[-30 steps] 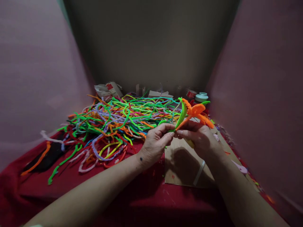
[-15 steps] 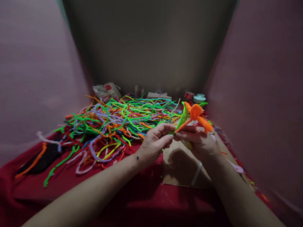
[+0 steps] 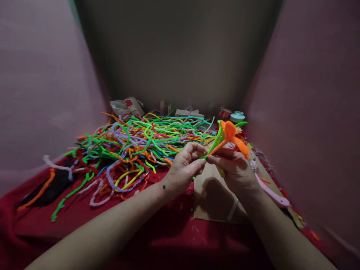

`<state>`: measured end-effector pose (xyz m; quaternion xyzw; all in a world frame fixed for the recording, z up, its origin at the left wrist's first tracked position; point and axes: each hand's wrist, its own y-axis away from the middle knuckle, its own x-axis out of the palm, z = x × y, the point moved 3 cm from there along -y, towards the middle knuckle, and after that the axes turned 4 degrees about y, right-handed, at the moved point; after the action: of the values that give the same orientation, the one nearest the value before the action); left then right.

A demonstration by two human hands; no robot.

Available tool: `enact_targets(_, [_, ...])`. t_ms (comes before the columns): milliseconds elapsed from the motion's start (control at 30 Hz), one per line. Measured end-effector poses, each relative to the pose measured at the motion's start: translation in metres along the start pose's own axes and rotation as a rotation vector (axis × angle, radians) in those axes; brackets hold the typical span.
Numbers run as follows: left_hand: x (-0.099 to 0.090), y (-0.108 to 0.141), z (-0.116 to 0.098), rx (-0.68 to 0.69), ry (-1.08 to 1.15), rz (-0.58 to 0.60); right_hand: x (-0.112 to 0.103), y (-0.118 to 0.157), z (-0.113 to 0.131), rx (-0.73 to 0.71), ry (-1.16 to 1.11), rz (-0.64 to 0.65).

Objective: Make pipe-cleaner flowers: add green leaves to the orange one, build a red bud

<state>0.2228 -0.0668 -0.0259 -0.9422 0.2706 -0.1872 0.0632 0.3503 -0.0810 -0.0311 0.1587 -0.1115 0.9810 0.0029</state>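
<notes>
Two bare hands hold a fuzzy orange flower (image 3: 230, 132) with a green leaf (image 3: 216, 143) above a sheet of brown cardboard (image 3: 208, 198) on a red cloth (image 3: 140, 228). The left hand (image 3: 186, 163) has its thumb and fingers pinched on the green base of the stem; the right hand (image 3: 237, 168) pinches the orange stem just beside it, its remaining fingers partly hidden. The flower's long axis slants, base toward the left hand, petals up and to the right, fanned into broad, rounded lobes with a soft, plush pile. The leaf, slim and pointed, rises along its left side, and a pale, frilled cluster (image 3: 239, 130) shows beside the petals. To the left sprawls a tangled heap of fuzzy stems (image 3: 146, 137), looped and bent, in green, lilac, orange, yellow and red. A squat, pale turquoise jar (image 3: 237, 116) stands behind, and a smooth pink handle (image 3: 274, 195) lies beside the right forearm.
</notes>
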Motion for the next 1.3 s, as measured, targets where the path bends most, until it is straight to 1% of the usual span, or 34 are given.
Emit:
enact_targets(200, [-0.001, -0.001, 0.0, 0.02, -0.108, -0.029, 0.005, 0.0, -0.002, -0.043, -0.012, -0.023])
enact_targets(367, [-0.009, 0.0, 0.008, 0.147, -0.394, -0.081, 0.009, 0.001, -0.003, -0.091, 0.044, -0.09])
enact_targets(433, [-0.01, 0.001, 0.008, 0.162, -0.435, -0.098, 0.01, 0.001, -0.004, -0.107, 0.083, -0.09])
enact_targets(533, [-0.01, 0.0, 0.003, 0.119, -0.36, -0.099, 0.011, 0.0, -0.003, -0.126, 0.126, -0.068])
enact_targets(633, [-0.01, -0.002, -0.005, 0.031, -0.225, -0.074, 0.01, -0.001, 0.002, -0.135, 0.131, -0.04])
enact_targets(700, [-0.01, -0.003, -0.009, -0.015, -0.146, -0.04, 0.011, -0.001, 0.007, -0.114, 0.121, 0.001])
enact_targets(800, [-0.01, -0.003, -0.012, -0.042, -0.063, 0.01, 0.013, -0.002, 0.016, -0.061, 0.129, 0.042])
enact_targets(867, [-0.01, -0.003, -0.012, -0.052, -0.014, 0.031, 0.015, -0.003, 0.021, -0.047, 0.149, 0.093])
enact_targets(967, [-0.009, -0.002, -0.011, -0.072, 0.057, 0.06, 0.014, -0.006, 0.023, -0.057, 0.171, 0.206])
enact_targets(1133, [-0.007, 0.0, -0.011, -0.126, 0.112, 0.109, 0.008, -0.012, 0.023, -0.084, 0.232, 0.309])
enact_targets(1200, [-0.007, 0.0, -0.011, -0.141, 0.146, 0.124, 0.007, -0.012, 0.029, -0.117, 0.287, 0.289])
enact_targets(1300, [-0.008, 0.0, -0.01, -0.2, 0.218, 0.179, 0.009, -0.008, 0.039, -0.143, 0.401, 0.203])
